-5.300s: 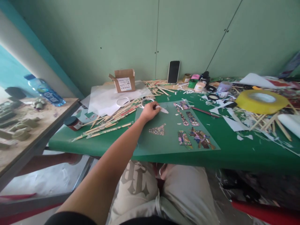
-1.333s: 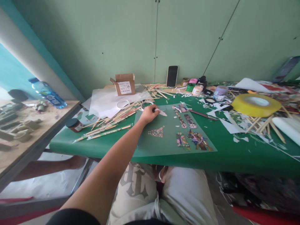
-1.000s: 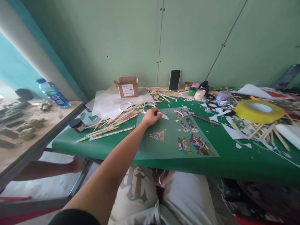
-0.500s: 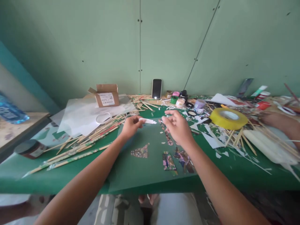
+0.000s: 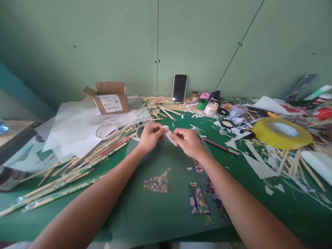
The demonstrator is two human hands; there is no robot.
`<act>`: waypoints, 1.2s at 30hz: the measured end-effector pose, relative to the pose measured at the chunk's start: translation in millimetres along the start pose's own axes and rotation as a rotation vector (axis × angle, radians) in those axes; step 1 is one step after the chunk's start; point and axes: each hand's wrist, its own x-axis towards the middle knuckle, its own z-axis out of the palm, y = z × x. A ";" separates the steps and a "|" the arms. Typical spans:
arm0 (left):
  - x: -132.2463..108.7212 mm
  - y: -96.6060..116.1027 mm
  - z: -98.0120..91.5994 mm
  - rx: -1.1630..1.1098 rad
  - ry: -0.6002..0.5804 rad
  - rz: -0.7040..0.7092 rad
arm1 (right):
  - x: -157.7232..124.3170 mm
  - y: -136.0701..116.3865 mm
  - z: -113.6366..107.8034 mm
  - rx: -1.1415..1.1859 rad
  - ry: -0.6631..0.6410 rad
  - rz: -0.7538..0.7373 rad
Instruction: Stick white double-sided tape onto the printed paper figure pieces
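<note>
Between my two hands is a small white strip point(image 5: 170, 136), which looks like paper or tape. My left hand point(image 5: 149, 137) pinches its upper left end with thumb and fingertips. At the lower right end, my right hand point(image 5: 188, 141) closes its thumb and fingers on the same strip. Below them a clear plastic sheet point(image 5: 140, 211) covers part of the green tabletop. A patterned cutout point(image 5: 157, 183) and a painted rectangular piece point(image 5: 198, 200) are on or under it; I cannot tell which. More painted pieces point(image 5: 217, 200) are partly hidden by my right forearm.
Painted sticks point(image 5: 85, 169), a white tape ring point(image 5: 107, 130) and a cardboard box point(image 5: 111, 98) lie left. A phone point(image 5: 180, 88) leans on the wall near paint jars point(image 5: 211, 108). A yellow tape roll point(image 5: 282, 133), paper scraps and a brush point(image 5: 220, 146) are right.
My right hand has come in from the right, its fingers closing on the white strip held in my left. The view has shifted nearer the table, and the arm at far right is out of view.
</note>
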 end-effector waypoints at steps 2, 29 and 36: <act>-2.0 -2.3 -0.4 -0.011 0.022 -0.016 | -2.7 2.2 3.5 0.026 -0.037 0.020; -10.7 1.8 3.7 0.032 -0.001 0.016 | -11.3 1.3 13.5 -0.040 0.003 0.013; -10.3 0.6 1.4 0.116 -0.014 0.007 | -12.0 3.1 11.7 0.041 -0.023 0.047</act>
